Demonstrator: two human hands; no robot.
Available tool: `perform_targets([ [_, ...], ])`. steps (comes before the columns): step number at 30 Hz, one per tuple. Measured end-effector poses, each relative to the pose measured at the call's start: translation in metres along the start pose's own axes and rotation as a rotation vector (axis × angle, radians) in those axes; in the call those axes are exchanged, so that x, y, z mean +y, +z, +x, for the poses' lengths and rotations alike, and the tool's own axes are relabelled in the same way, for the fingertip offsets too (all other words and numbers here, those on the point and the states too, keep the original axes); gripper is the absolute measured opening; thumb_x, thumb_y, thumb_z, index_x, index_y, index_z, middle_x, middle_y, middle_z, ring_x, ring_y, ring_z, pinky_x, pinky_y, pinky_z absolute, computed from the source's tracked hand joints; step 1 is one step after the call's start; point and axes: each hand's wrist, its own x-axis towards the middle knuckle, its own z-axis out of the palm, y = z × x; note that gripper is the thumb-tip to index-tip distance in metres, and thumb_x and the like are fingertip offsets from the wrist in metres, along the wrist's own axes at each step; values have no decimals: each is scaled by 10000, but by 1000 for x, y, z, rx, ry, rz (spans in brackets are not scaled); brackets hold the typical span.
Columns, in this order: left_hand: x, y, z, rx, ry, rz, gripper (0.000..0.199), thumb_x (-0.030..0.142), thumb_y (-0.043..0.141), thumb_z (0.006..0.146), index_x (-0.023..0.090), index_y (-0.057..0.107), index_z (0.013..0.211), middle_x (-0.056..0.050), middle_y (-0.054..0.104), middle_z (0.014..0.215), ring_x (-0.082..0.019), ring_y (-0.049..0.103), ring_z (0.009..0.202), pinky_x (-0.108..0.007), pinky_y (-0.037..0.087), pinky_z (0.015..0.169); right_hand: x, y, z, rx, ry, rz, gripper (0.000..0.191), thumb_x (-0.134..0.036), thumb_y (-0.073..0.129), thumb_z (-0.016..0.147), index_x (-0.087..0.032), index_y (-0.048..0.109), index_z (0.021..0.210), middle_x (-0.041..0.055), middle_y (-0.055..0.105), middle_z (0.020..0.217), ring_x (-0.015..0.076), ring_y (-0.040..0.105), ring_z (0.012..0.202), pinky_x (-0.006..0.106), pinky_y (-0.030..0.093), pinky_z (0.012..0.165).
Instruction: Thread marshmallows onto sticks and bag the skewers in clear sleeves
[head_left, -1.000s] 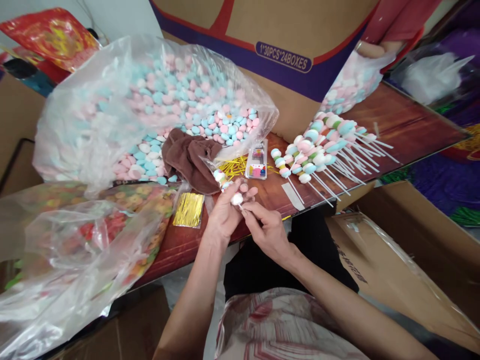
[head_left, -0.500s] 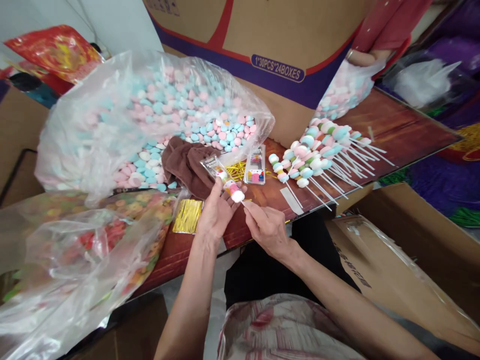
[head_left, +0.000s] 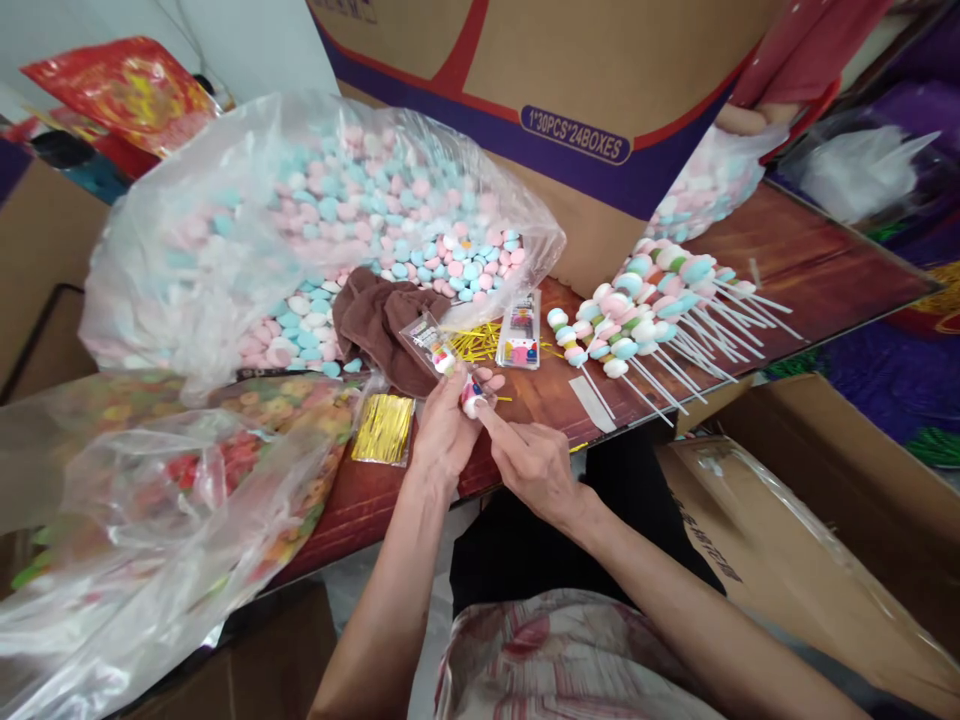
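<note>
My left hand (head_left: pixel 442 435) is closed round a small clear printed bag (head_left: pixel 424 336), its thumb across the front. Inside sits a marshmallow skewer, a white marshmallow (head_left: pixel 472 403) showing at the bag's lower end. My right hand (head_left: pixel 534 465) is closed in a pinch at that end, index fingertip against the lowest marshmallow; the stick is hidden by the fingers. Beyond the hands lie a stack of flat printed bags (head_left: pixel 520 335) and loose gold twist ties (head_left: pixel 477 343). A packet of gold ties (head_left: pixel 382 430) rests left of my left hand.
Several finished marshmallow skewers (head_left: pixel 637 300) lie at the right on the red-brown table (head_left: pixel 840 260). Behind stand a big bag of marshmallows (head_left: pixel 330 200) and a large carton (head_left: pixel 585 60). A brown cloth (head_left: pixel 379 325), a gummy-candy bag (head_left: pixel 217 480) and another person's arm (head_left: pixel 750 115) are around.
My left fingers have curled further over the bag, and my right fingertips have moved up against the lowest marshmallow. The stick end is no longer visible. The whole view has shifted slightly.
</note>
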Motion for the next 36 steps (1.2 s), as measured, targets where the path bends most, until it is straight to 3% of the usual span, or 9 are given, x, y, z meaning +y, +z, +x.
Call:
perform_targets([
  [3,-3,0,-1,-26,8,16,147,218,732,808,146,603,803,-7,669,751,-154,712,821,-262,540,816,0,0,3,-52,44,-14,423,-94,422,952,-101,609,1332,39,723,695,133,666,616,233,501,638],
  [6,-4,0,-2,-34,2,11,156,194,746,785,139,601,775,-5,654,724,-156,707,827,-265,540,831,-2,-1,8,-69,177,106,434,-108,432,960,-162,585,1362,64,775,899,140,719,761,216,535,730],
  [10,0,0,-1,-67,-48,-34,137,214,710,831,144,606,778,-11,664,738,-157,704,825,-276,551,823,-5,-4,10,64,246,282,326,-171,439,993,-169,634,1254,90,757,1091,162,729,944,240,547,836],
  [13,4,1,-1,-53,-42,-41,146,258,706,848,153,614,806,-18,685,770,-164,710,842,-289,557,829,-5,-6,5,125,312,291,203,-226,488,984,-159,671,1041,69,762,883,143,719,730,218,528,699],
  [16,2,4,-3,-45,-44,-27,175,279,741,820,163,611,800,-12,692,761,-183,720,875,-318,558,859,-6,-7,1,49,331,252,200,-229,470,980,-177,646,899,5,682,661,109,619,527,199,444,567],
  [24,-14,9,-11,-64,-22,30,167,229,792,735,141,660,784,-11,699,743,-186,716,897,-306,547,902,-9,-2,10,52,358,268,207,-223,422,979,-181,623,1014,40,720,757,130,635,563,215,452,583],
  [29,-18,4,-18,-131,5,120,264,351,800,743,146,666,843,-62,735,866,-213,709,935,-311,554,860,-8,-1,12,114,370,299,183,-210,421,977,-192,596,928,41,707,773,139,657,614,224,474,606],
  [33,-22,-4,-23,-25,197,241,290,398,776,763,190,648,920,-41,730,906,-172,709,899,-258,549,801,-3,-4,12,142,371,286,165,-207,441,982,-190,572,883,17,663,728,123,636,592,215,451,592],
  [36,-21,-9,-23,52,246,311,240,389,746,794,195,631,875,-26,721,865,-148,706,812,-226,541,728,-2,-5,11,136,383,276,167,-218,449,989,-191,571,878,5,635,699,114,602,560,216,433,582],
])
